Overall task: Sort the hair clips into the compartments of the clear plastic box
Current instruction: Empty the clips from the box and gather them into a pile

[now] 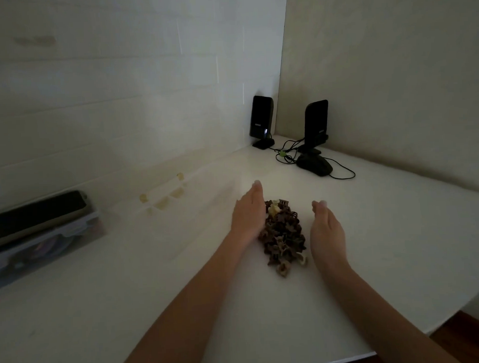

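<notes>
While the hair clips [283, 234] lie heaped on the desk [155, 279], the left hand [247, 213] touches their left flank, the right hand [327, 227] just beside, both flat-fingered, grasping nothing

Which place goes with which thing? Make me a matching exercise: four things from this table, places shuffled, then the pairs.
Things:
1. pile of hair clips
2. clear plastic box
3. black speakers
4. dark flat case

Places:
A. far corner, by the walls
B. far left, on a grey container
C. between the two hands
D. against the left wall, left of the pile

Pairs: 1-C, 2-D, 3-A, 4-B
</notes>
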